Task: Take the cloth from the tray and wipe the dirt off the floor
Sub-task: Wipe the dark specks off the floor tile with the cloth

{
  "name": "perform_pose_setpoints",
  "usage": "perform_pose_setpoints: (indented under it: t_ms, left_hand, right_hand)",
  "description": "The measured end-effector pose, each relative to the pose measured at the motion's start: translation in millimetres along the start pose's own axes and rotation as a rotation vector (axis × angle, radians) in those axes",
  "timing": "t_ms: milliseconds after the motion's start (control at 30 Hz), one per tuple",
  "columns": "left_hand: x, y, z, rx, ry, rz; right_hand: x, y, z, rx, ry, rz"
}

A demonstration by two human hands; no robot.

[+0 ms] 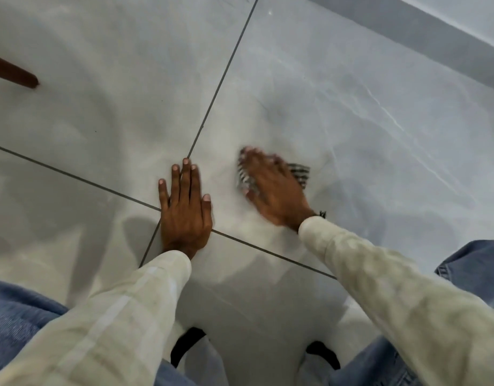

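A black-and-white checked cloth [300, 172] lies on the grey tiled floor [351, 121], mostly hidden under my right hand [273, 190]. That hand presses flat on the cloth and is blurred by motion. My left hand [184, 210] rests flat on the floor beside it, fingers spread, over the crossing of two dark grout lines, holding nothing. No tray is in view. I cannot make out any dirt on the tiles.
A dark wooden furniture leg [15, 73] slants in at the left edge. A grey skirting band [435, 37] and wall run along the top right. My knees in blue jeans [17, 316] and dark footwear [184, 346] frame the bottom.
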State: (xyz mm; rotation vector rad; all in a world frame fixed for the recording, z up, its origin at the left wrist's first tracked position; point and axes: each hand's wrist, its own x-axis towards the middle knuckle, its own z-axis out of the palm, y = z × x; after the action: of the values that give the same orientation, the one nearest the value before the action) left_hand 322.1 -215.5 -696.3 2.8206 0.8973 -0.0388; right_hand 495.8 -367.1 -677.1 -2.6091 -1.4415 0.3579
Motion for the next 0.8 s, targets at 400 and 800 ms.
perform_pose_setpoints:
  t_ms: [400, 800]
  left_hand:
    - [-1, 0, 1, 0.008, -0.007, -0.017]
    - [0, -1, 2, 0.016, -0.018, -0.014]
  right_hand:
    - [-65, -59, 17, 0.137, 0.125, 0.508]
    - [-44, 27, 6, 0.143, 0.267, 0.627]
